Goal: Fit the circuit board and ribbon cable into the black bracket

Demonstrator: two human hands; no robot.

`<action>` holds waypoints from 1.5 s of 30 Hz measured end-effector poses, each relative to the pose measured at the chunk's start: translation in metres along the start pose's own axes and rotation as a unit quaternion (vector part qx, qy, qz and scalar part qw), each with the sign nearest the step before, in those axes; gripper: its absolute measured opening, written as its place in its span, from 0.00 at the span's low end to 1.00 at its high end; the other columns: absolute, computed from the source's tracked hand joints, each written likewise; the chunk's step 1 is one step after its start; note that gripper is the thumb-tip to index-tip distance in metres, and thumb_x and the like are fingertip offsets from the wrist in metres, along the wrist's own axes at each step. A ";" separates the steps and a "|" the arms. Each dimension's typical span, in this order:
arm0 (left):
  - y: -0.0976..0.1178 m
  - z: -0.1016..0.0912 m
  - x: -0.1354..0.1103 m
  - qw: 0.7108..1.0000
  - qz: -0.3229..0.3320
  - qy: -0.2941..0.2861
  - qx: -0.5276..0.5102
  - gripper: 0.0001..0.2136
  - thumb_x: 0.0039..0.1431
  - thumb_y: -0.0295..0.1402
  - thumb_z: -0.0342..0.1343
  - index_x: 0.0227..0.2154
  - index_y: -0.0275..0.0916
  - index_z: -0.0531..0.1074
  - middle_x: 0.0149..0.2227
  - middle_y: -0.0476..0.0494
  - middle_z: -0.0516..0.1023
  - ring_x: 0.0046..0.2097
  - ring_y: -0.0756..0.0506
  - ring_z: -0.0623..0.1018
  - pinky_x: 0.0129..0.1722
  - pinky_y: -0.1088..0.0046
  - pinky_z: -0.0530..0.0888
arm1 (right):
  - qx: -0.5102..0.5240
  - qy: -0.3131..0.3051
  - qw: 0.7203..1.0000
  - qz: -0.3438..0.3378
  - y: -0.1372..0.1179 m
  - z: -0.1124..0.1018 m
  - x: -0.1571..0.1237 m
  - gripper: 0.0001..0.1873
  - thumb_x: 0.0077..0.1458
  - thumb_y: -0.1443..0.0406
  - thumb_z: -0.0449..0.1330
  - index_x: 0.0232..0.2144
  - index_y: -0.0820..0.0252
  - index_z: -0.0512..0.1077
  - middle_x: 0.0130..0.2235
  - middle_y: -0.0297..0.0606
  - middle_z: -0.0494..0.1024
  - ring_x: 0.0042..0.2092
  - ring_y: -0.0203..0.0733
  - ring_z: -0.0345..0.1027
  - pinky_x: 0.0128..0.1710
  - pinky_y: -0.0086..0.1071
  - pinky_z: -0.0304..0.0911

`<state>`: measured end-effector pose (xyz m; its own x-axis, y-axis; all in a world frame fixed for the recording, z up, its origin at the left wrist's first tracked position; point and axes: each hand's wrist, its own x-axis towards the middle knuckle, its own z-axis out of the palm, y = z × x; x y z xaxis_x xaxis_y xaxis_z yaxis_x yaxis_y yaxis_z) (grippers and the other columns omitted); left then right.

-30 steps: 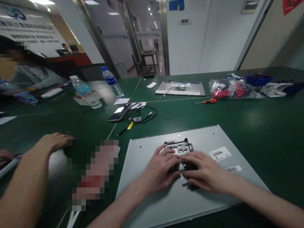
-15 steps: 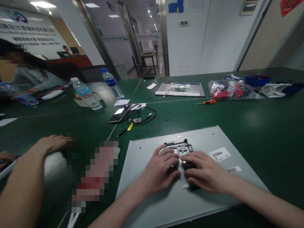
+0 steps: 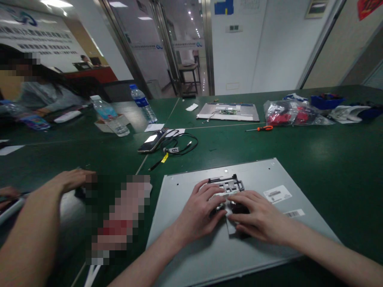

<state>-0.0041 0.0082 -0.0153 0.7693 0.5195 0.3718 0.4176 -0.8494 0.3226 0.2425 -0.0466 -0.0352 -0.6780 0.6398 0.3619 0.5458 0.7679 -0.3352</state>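
Observation:
A grey metal display panel (image 3: 257, 175) lies back side up on the green table (image 3: 329, 151) in front of me. Near its middle sits a small metal bracket (image 3: 228, 184). Just below the bracket, my left hand (image 3: 199, 213) and my right hand (image 3: 257, 217) meet, fingers curled and pressed down on a small dark part with a pale strip (image 3: 231, 209). Most of that part is hidden under my fingers. White barcode labels (image 3: 277, 194) are stuck to the panel right of my right hand.
A co-worker's forearm (image 3: 36, 223) reaches across the table at the left. Beyond the panel lie a phone (image 3: 152, 141), a black cable (image 3: 179, 145), water bottles (image 3: 109, 115), an orange screwdriver (image 3: 260, 128), a second panel (image 3: 229, 112) and a plastic bag of red parts (image 3: 291, 112).
My fingers have shifted slightly on the small dark part, and a pale strip shows a little more below them. The co-worker's hand has edged right.

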 end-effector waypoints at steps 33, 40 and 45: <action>0.000 -0.002 0.001 0.999 0.021 -0.023 0.027 0.07 0.66 0.32 0.57 0.43 0.46 0.78 0.52 0.42 0.77 0.57 0.39 0.74 0.62 0.49 0.63 | 0.009 -0.042 0.999 0.006 0.000 -0.002 0.002 0.15 0.67 0.61 0.60 0.55 0.52 0.75 0.65 0.46 0.68 0.65 0.52 0.59 0.62 0.50 0.61; 0.000 -0.001 0.002 0.999 0.038 -0.020 0.024 0.07 0.66 0.33 0.57 0.41 0.47 0.79 0.51 0.43 0.78 0.56 0.39 0.75 0.62 0.47 0.64 | 0.030 -0.035 0.999 0.018 0.003 -0.001 0.000 0.11 0.67 0.62 0.60 0.50 0.53 0.77 0.65 0.44 0.66 0.67 0.51 0.56 0.64 0.50 0.60; 0.002 -0.003 0.004 0.999 0.039 -0.024 0.025 0.06 0.67 0.32 0.56 0.42 0.44 0.78 0.55 0.41 0.76 0.59 0.38 0.72 0.61 0.48 0.66 | 0.053 -0.015 0.998 0.027 0.001 0.000 0.000 0.09 0.67 0.63 0.59 0.46 0.54 0.78 0.67 0.45 0.63 0.68 0.50 0.55 0.64 0.49 0.60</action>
<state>-0.0014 0.0086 -0.0108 0.8220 0.4482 0.3513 0.3791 -0.8910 0.2499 0.2429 -0.0454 -0.0359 -0.6647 0.6773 0.3154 0.5273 0.7243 -0.4443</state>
